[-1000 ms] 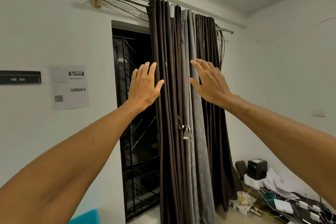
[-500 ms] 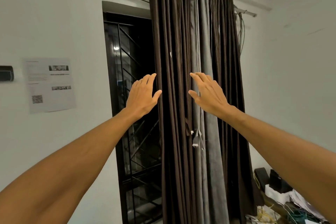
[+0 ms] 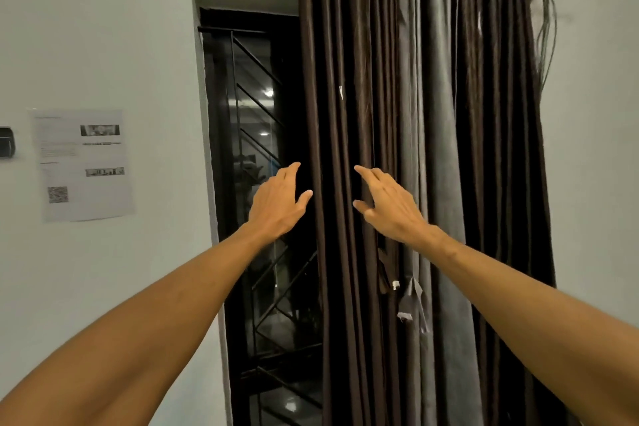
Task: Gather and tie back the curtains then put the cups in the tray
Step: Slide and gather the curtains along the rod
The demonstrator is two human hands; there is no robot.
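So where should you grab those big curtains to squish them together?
Best around the middle of the curtains, at hand height, coming from both sides. They hang in long straight folds with a free edge beside the window, so the left hand could hook that edge while the right hand sweeps the folds toward it. Both hands are open and hold nothing yet.

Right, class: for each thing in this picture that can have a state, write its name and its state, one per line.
curtains, bunched to the right of the window, hanging loose, not tied.
window, uncovered, dark.
left hand, open, fingers straight, by the curtains' left edge.
right hand, open, fingers straight, in front of the curtain folds.
paper notice, stuck flat on the wall.
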